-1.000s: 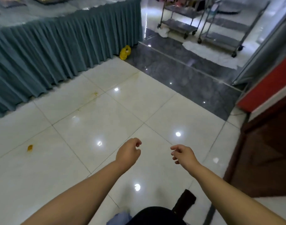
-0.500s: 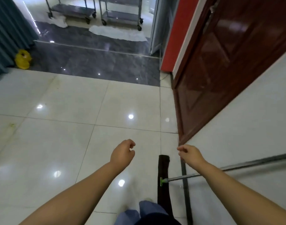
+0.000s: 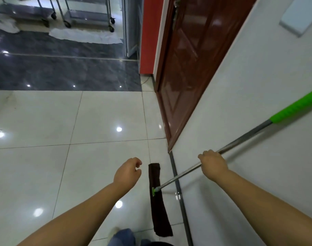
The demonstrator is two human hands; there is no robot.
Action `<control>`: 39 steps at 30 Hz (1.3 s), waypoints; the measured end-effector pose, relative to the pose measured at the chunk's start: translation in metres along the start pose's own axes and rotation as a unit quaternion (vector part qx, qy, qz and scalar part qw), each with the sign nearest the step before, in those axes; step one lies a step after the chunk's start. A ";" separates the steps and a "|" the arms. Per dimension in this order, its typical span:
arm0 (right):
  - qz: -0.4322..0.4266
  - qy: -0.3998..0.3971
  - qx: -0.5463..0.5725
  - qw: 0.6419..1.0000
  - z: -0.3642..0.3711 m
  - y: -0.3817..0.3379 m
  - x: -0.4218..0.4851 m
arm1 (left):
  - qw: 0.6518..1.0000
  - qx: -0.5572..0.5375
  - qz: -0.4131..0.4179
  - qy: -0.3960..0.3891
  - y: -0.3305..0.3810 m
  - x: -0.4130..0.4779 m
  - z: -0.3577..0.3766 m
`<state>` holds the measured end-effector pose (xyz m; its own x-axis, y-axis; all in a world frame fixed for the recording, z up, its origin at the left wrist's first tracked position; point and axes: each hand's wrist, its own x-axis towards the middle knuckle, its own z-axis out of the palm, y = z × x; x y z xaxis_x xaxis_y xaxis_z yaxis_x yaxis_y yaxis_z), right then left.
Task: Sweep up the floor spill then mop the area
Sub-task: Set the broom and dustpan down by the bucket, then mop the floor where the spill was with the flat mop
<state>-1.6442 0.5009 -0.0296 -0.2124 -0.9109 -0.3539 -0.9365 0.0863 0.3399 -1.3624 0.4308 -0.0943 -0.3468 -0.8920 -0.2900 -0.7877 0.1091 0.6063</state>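
Stands on the glossy white tiled floor (image 3: pixel 45 121), with a blue trouser leg (image 3: pixel 125 236) at the near edge. Holds the mop (image 3: pixel 159 199) by its steel pole (image 3: pixel 240 139) with the right hand (image 3: pixel 213 166), grip curled round the metal, well below the green sleeve (image 3: pixel 293 109) at the far right. Carries the left hand (image 3: pixel 127 172) free above the tiles, just left of the mop, grip loosely curled on nothing. Rests the mop's dark brown pad flat on the floor, lengthwise along the foot of the white wall (image 3: pixel 240 103) at right, with the pole slanting up rightward from a green joint (image 3: pixel 153 191) at the pad's middle. Faces, farther off, a glossy brown door (image 3: pixel 187 68) and a red panel (image 3: pixel 149 32) on the right, a band of dark grey floor (image 3: pixel 63 71) beyond the white tiles, and at the far end wheeled metal trolleys (image 3: pixel 87 13) with white cloths (image 3: pixel 86 36) on the floor beside them.
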 end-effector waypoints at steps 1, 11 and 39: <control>-0.019 0.033 -0.036 0.999 0.006 0.006 0.001 | 1.000 0.002 0.000 -0.005 0.006 -0.003 0.009; -0.022 -0.044 -0.264 0.963 -0.017 0.036 -0.010 | 1.000 0.007 0.013 -0.018 0.050 -0.026 0.064; -0.117 0.097 -0.202 0.967 -0.088 -0.084 -0.018 | 0.990 -0.044 -0.102 0.090 -0.024 -0.083 0.026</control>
<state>-1.5372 0.4741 0.0252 0.0858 -0.9483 -0.3054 -0.7585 -0.2609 0.5971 -1.3285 0.5135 -0.1040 -0.0820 -0.9560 -0.2816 -0.7815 -0.1136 0.6135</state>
